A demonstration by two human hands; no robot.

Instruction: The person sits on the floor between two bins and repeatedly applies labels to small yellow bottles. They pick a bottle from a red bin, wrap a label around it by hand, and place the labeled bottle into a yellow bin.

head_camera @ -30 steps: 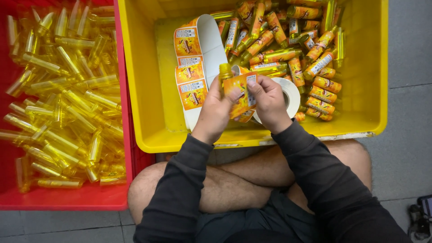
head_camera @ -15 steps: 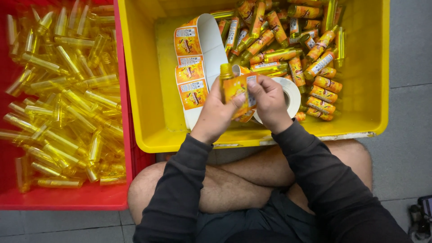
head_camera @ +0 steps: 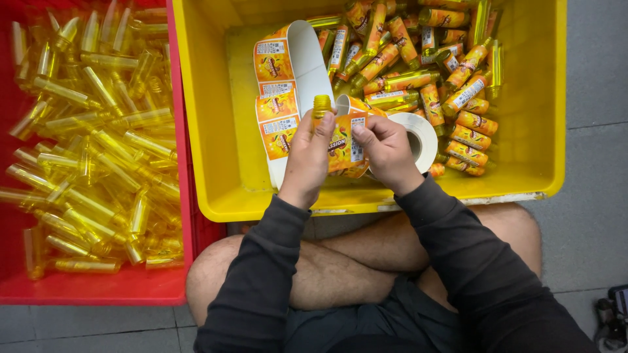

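My left hand (head_camera: 306, 158) grips a small yellow bottle (head_camera: 322, 108) upright by its body, gold cap on top. My right hand (head_camera: 386, 149) presses an orange label (head_camera: 345, 140) onto that bottle with thumb and fingers. Both hands hover over the front of a yellow crate (head_camera: 216, 124). A label strip (head_camera: 282, 91) on white backing curls up from a roll (head_camera: 422, 138) lying just right of my right hand. Several labelled bottles (head_camera: 425, 59) are piled in the crate's far right part.
A red crate (head_camera: 98, 287) on the left holds several unlabelled yellow bottles (head_camera: 91, 144). My crossed bare legs (head_camera: 340, 261) lie under the yellow crate's front edge. Grey tiled floor (head_camera: 592, 163) runs along the right, with a dark object (head_camera: 611, 317) at the bottom right corner.
The hands have stayed in place. The right hand's fingers have shifted slightly over the label on the bottle.
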